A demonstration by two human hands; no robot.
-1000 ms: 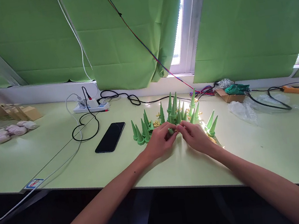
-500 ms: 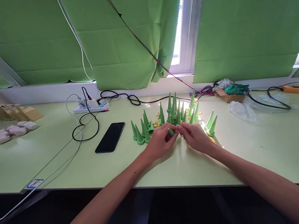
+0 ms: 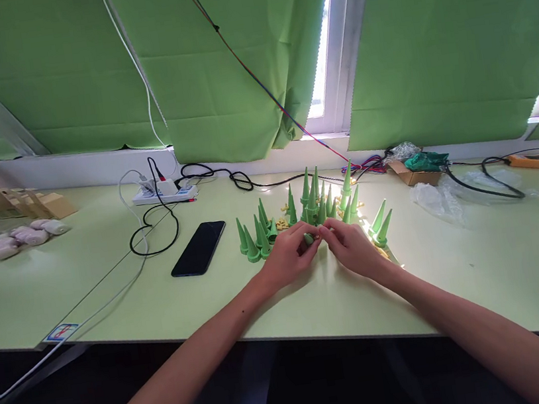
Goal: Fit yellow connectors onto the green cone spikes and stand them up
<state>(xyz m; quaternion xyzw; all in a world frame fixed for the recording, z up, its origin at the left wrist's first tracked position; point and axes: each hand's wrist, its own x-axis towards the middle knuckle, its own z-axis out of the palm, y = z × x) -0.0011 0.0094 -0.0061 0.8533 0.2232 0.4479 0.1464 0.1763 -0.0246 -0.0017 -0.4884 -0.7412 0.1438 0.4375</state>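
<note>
Your left hand (image 3: 284,253): fingers around a green piece (image 3: 309,238); your right hand (image 3: 353,247): fingers alongside, their hold unclear

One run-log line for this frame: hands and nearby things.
left hand: holding green piece | right hand: close beside it, grip unclear | around: green cones, yellow pieces, black phone

Green cones (image 3: 252,250), yellow pieces (image 3: 281,224), pale green table (image 3: 461,282)
The curtains (image 3: 234,93) are plain green, the phone (image 3: 198,249) black, the box (image 3: 420,177) brown, the sticker (image 3: 61,333) blue, white and red.
</note>
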